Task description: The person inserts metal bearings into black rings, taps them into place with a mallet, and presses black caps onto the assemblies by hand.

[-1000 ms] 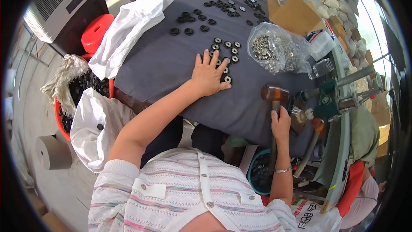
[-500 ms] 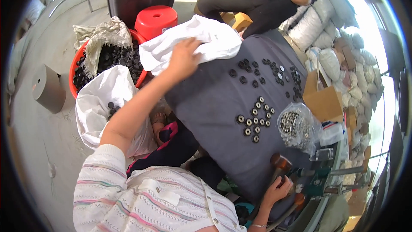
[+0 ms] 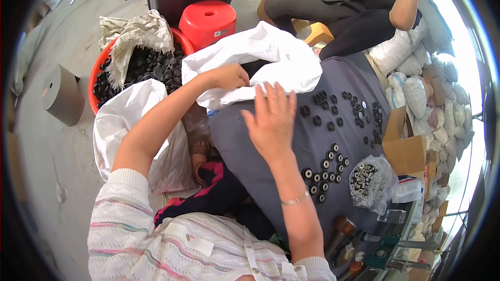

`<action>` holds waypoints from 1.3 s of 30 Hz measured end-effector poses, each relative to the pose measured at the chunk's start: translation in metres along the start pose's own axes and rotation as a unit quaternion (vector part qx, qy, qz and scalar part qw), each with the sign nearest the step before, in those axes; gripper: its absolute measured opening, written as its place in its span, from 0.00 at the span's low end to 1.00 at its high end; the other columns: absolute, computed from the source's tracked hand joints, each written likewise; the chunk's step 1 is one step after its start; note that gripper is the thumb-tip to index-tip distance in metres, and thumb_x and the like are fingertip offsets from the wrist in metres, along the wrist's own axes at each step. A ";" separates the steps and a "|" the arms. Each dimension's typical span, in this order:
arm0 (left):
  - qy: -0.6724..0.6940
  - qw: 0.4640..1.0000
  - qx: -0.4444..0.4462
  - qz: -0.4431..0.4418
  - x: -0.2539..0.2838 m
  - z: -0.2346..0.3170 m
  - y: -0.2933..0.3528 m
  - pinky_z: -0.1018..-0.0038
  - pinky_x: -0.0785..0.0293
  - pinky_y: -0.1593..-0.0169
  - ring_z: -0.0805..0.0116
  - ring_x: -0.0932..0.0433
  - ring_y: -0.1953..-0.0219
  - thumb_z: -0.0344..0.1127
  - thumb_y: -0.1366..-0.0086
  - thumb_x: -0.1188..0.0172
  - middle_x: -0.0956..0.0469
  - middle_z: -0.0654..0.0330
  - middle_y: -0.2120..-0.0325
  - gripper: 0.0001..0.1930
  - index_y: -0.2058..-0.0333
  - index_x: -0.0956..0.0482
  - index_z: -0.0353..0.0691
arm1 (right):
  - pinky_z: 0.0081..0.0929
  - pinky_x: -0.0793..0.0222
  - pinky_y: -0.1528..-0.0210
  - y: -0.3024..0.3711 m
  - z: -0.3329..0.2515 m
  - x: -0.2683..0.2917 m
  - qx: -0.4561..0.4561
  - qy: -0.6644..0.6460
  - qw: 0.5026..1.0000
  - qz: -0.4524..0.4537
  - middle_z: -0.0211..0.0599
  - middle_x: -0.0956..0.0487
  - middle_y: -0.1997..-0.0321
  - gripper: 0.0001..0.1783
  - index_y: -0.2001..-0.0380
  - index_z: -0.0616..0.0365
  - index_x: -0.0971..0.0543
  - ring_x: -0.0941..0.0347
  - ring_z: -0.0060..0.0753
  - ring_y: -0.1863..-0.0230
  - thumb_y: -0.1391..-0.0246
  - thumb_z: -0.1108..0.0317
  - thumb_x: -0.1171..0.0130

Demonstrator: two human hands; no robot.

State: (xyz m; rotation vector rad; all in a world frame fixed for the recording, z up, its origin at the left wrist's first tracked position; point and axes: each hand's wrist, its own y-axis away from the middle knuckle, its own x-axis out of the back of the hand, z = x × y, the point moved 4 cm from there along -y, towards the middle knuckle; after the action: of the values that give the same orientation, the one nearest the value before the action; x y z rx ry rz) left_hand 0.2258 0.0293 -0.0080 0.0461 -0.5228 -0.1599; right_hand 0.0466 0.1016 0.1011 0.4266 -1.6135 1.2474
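Observation:
My left hand point(image 3: 229, 77) is closed on the near rim of a white woven sack point(image 3: 299, 67), whose mouth gapes and shows dark contents. My right hand point(image 3: 272, 125) is open, fingers spread, its fingertips at the sack's near edge. Whether they press on the cloth I cannot tell. The sack lies at the far left of a grey cloth-covered table point(image 3: 245, 140). Right of my right hand, black round wheels with metal centres point(image 3: 324, 176) lie grouped on the cloth. Farther back are several plain black rings point(image 3: 317, 120).
Left of the table stand a red tub point(image 3: 96, 80) of black round parts, another white sack point(image 3: 133, 119) and a red stool point(image 3: 208, 26). At right are a clear bag of metal parts point(image 3: 367, 179), a cardboard box point(image 3: 403, 151) and a green vise point(image 3: 385, 252). Another person sits opposite.
My right hand has left the tool area at lower right and come up to the white sack, empty. My left hand has shifted to the sack's near rim, and its mouth now gapes more.

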 end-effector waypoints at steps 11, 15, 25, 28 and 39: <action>-0.291 0.937 0.111 0.159 0.021 -0.079 -0.119 0.63 0.35 0.40 0.47 0.29 0.43 0.25 0.49 0.52 0.26 0.41 0.49 0.23 0.52 0.23 0.32 | 0.59 0.50 0.37 0.017 0.016 -0.071 -0.101 -0.095 0.988 -0.066 0.43 0.31 0.49 0.30 0.49 0.60 0.29 0.37 0.47 0.44 0.52 0.55 0.36; -0.346 0.891 0.131 0.264 0.054 -0.071 -0.126 0.64 0.37 0.38 0.47 0.32 0.42 0.25 0.47 0.50 0.28 0.45 0.47 0.23 0.49 0.25 0.36 | 0.57 0.49 0.36 0.017 0.018 -0.071 -0.106 -0.108 0.986 -0.066 0.43 0.31 0.49 0.30 0.49 0.61 0.29 0.37 0.47 0.43 0.53 0.56 0.36; -0.288 0.919 0.049 0.265 0.037 -0.091 -0.113 0.66 0.38 0.37 0.51 0.30 0.42 0.19 0.47 0.50 0.25 0.50 0.49 0.23 0.52 0.21 0.43 | 0.56 0.48 0.37 0.014 0.018 -0.073 -0.097 -0.107 0.987 -0.062 0.44 0.32 0.48 0.31 0.48 0.63 0.30 0.37 0.48 0.43 0.52 0.57 0.36; -0.295 0.884 -0.039 0.361 0.034 -0.084 -0.108 0.66 0.37 0.39 0.51 0.29 0.43 0.19 0.47 0.50 0.24 0.51 0.50 0.23 0.53 0.21 0.45 | 0.56 0.48 0.37 0.016 0.018 -0.073 -0.098 -0.113 0.987 -0.059 0.44 0.31 0.48 0.31 0.48 0.63 0.30 0.37 0.48 0.43 0.52 0.57 0.36; -0.381 0.922 0.063 0.036 -0.019 -0.073 -0.121 0.55 0.37 0.39 0.49 0.37 0.40 0.35 0.43 0.43 0.31 0.51 0.46 0.25 0.44 0.27 0.54 | 0.56 0.47 0.37 0.018 0.021 -0.076 -0.099 -0.110 0.987 -0.055 0.45 0.31 0.48 0.31 0.49 0.64 0.29 0.36 0.47 0.43 0.53 0.58 0.35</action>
State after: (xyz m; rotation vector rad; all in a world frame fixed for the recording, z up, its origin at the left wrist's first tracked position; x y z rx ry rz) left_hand 0.2286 -0.0866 -0.0905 0.0906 -1.3136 -0.0652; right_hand 0.0555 0.0690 0.0280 0.5338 -1.8551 0.9725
